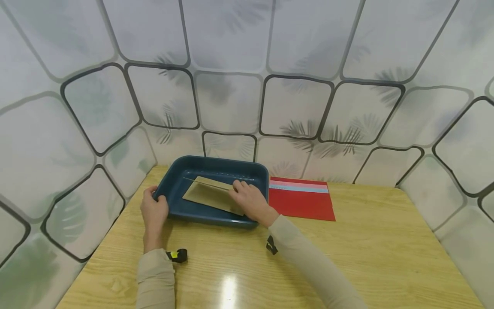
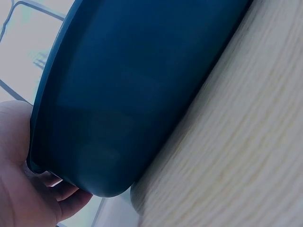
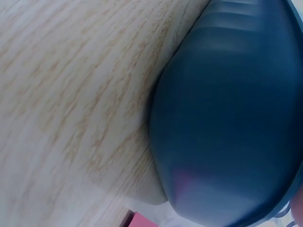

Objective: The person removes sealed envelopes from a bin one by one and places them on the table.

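Note:
A dark blue rectangular basin (image 1: 216, 221) sits on the wooden table, its outer wall filling much of both wrist views. My left hand (image 1: 153, 210) grips its left rim, thumb above and fingers beneath the lip, as the left wrist view also shows. Inside lies a flat tan piece (image 1: 210, 196), like a kraft-paper envelope or notebook. My right hand (image 1: 251, 201) reaches over the front right of the basin with curled fingers holding the tan piece's right end. A thin pale line (image 1: 189, 179) runs leftward from those fingers; its kind is unclear. The fingertips are partly hidden.
To the basin's right a flat red folder or sheet (image 1: 302, 204) lies on the table (image 1: 370, 244), with pink and light blue strips (image 1: 299, 187) across its upper part. A patterned wall covering (image 1: 231, 103) stands behind and at both sides.

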Demonstrator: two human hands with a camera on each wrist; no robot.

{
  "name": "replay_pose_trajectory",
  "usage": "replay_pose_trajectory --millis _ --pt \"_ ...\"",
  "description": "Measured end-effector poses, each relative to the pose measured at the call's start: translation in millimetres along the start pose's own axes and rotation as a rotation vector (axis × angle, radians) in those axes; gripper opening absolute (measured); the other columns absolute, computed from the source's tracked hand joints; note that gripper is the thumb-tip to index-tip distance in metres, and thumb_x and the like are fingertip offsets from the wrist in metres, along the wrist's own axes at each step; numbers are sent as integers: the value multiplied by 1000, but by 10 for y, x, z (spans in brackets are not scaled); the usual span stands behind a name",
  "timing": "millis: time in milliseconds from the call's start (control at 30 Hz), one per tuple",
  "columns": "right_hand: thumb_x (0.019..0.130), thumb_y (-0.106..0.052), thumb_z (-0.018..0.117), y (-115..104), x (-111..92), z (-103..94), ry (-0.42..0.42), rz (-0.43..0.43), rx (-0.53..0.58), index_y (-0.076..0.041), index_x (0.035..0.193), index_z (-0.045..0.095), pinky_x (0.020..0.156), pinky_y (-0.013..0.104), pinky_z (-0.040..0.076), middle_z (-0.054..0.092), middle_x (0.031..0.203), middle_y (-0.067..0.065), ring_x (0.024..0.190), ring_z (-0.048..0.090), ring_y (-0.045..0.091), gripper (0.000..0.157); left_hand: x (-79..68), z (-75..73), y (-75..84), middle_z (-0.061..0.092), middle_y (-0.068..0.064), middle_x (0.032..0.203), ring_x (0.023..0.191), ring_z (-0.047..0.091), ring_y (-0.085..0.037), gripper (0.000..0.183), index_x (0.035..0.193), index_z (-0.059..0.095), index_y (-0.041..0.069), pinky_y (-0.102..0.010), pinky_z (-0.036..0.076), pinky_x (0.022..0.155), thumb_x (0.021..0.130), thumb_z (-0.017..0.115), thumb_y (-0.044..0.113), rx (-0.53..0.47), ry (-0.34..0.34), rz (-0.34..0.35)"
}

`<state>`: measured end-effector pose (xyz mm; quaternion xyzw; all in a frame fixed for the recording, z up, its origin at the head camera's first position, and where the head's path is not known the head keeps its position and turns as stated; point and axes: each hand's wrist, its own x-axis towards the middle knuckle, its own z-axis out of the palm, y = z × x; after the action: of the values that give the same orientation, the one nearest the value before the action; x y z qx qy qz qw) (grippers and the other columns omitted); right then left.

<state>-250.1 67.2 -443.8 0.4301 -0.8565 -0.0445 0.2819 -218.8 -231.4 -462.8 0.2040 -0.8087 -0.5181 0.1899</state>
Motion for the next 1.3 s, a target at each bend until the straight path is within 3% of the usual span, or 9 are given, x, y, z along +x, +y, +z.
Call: replay_pose_trajectory --millis 267,533,833,1033,1300 --pt "92 -2 67 46 -5 -58 91 -11 -11 -8 100 58 58 27 43 54 95 9 73 51 21 12 -6 1 -12 46 -30 143 129 46 -45 48 143 42 -2 -58 37 104 97 36 8 -21 -13 -3" --pt "91 -3 68 87 -38 -135 187 32 3 -7 123 58 60 27 47 58 96 9 78 57 20 34 -9 -4 2 46 -29 144 129 46 -45 47 143 43 -3 -58 37 104 97 37 7 -13 -11 3" --pt "82 -1 75 215 -240 -202 312 118 12 -5 99 62 58 29 49 58 91 9 77 58 23 22 -17 -2 2 47 -29 144 129 46 -45 47 141 44 -3 -57 37 104 96 38 8 -11 -1 3" --pt "81 1 67 317 -460 -232 433 207 64 -5 91 59 59 33 51 57 87 9 76 57 25 14 -23 -9 11 46 -29 144 129 46 -46 48 142 43 -2 -58 37 103 96 36 8 -12 -13 -6" --pt "76 0 69 407 -842 -258 470 370 66 -5 84 56 65 40 48 55 85 11 77 53 28 17 -23 -1 -2 46 -29 144 128 47 -45 47 142 43 -1 -57 38 103 96 37 8 -14 -11 -8"
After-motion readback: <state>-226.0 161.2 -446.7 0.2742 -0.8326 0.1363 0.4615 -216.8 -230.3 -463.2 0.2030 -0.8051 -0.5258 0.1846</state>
